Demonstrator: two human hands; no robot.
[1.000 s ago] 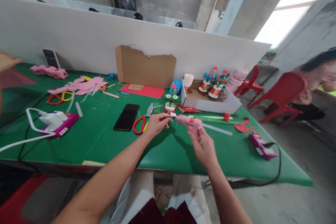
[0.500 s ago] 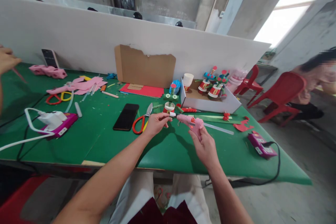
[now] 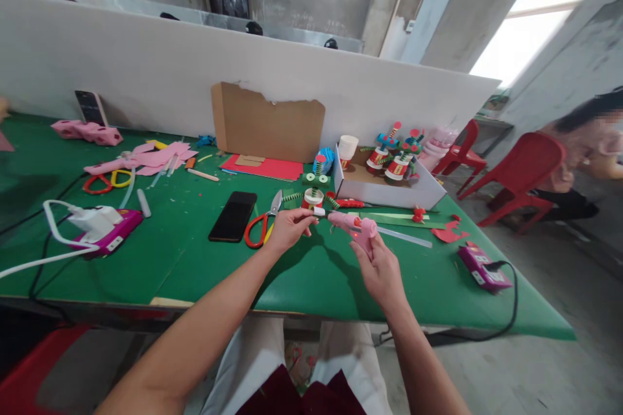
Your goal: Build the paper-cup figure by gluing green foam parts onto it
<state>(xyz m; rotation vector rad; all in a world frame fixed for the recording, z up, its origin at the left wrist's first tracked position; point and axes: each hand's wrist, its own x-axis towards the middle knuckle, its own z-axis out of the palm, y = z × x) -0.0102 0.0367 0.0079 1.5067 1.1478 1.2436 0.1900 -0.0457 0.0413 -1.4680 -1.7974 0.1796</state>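
Note:
My left hand pinches a small white piece just in front of a red-and-white cup figure with green coiled paper arms. Wrapped round a pink glue gun is my right hand. The gun's dark nozzle points left at the white piece, and a clear glue stick sticks out of its rear. Whether nozzle and piece touch is too small to tell. Red-handled scissors and a black phone lie left of my left hand.
A white box holding cup figures stands at the back right. Purple power strips lie at both sides with cords. Pink scraps, red sheets and upright cardboard are further back. A person sits at the right.
At the far left, another person's hand has moved mostly out of view. My hands hold nearly the same pose; the view has shifted very slightly.

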